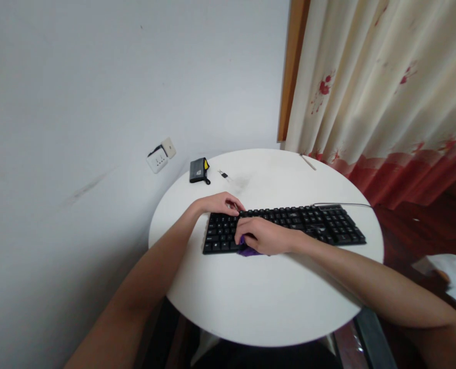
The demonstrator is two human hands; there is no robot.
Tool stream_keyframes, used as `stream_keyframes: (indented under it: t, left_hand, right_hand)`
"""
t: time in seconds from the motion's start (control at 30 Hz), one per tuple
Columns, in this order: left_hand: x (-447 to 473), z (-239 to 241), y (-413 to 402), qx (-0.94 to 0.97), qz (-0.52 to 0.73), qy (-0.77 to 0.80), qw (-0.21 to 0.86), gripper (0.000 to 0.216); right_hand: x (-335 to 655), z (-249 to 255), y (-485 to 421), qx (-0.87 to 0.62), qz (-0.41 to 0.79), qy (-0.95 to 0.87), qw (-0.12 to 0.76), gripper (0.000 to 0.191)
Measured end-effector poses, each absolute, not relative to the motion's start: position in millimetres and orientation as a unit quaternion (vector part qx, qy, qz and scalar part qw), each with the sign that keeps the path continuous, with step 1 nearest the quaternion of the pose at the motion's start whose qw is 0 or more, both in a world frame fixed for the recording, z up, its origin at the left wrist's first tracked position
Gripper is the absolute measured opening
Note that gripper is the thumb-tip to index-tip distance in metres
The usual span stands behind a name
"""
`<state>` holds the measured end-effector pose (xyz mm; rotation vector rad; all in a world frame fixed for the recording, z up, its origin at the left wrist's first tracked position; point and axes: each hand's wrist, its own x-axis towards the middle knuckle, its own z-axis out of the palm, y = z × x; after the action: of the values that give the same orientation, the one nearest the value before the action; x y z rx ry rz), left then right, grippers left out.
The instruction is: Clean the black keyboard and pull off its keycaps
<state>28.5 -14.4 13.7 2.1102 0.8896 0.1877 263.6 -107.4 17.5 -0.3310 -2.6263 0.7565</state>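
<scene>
A black keyboard [308, 223] lies across the round white table [266, 302]. My left hand [222, 203] rests on the keyboard's far left corner, fingers curled over its top edge. My right hand [264, 236] presses down on the left half of the keys, closed over a purple cloth [246, 251] that peeks out under the palm at the keyboard's near edge.
A dark pouch with a yellow tab [199, 170] and a small metal item [223, 174] lie at the table's far side. A wall socket [160, 156] sits on the wall at left. The keyboard cable [347, 204] runs right toward the curtain [385, 92].
</scene>
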Motion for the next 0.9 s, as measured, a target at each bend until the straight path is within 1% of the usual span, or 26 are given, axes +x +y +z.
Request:
stream_keyframes:
  t: [0.1, 0.2, 0.27, 0.37, 0.43, 0.57, 0.63, 0.77, 0.83, 0.9]
  left_hand:
    - [28, 12, -14, 0.838, 0.075, 0.352, 0.411, 0.034]
    - [28, 12, -14, 0.834, 0.075, 0.348, 0.422, 0.034]
    - [29, 13, -15, 0.832, 0.074, 0.348, 0.426, 0.035]
    - [29, 14, -16, 0.835, 0.070, 0.350, 0.419, 0.035]
    - [29, 14, -15, 0.836, 0.069, 0.350, 0.416, 0.035]
    - [28, 12, -14, 0.840, 0.070, 0.347, 0.412, 0.036]
    - [28, 13, -14, 0.842, 0.071, 0.345, 0.408, 0.035]
    - [28, 14, -15, 0.844, 0.070, 0.347, 0.403, 0.034]
    - [28, 15, -16, 0.842, 0.071, 0.352, 0.404, 0.034]
    - [28, 14, -16, 0.841, 0.072, 0.351, 0.406, 0.035]
  right_hand:
    - [269, 22, -102, -0.158, 0.269, -0.924, 0.221, 0.033]
    - [280, 24, -84, -0.255, 0.226, -0.899, 0.276, 0.033]
    - [289, 22, -69, -0.330, 0.186, -0.878, 0.294, 0.031]
    - [299, 17, -53, -0.424, 0.145, -0.850, 0.278, 0.029]
    - [299, 12, -50, -0.439, 0.143, -0.851, 0.250, 0.029]
    - [286, 8, -67, -0.383, 0.160, -0.880, 0.232, 0.029]
    - [276, 9, -82, -0.313, 0.187, -0.903, 0.229, 0.031]
    - [262, 16, -110, -0.129, 0.266, -0.938, 0.180, 0.030]
    - [260, 20, -118, -0.078, 0.298, -0.936, 0.168, 0.029]
    - [261, 23, -118, -0.067, 0.314, -0.931, 0.176, 0.029]
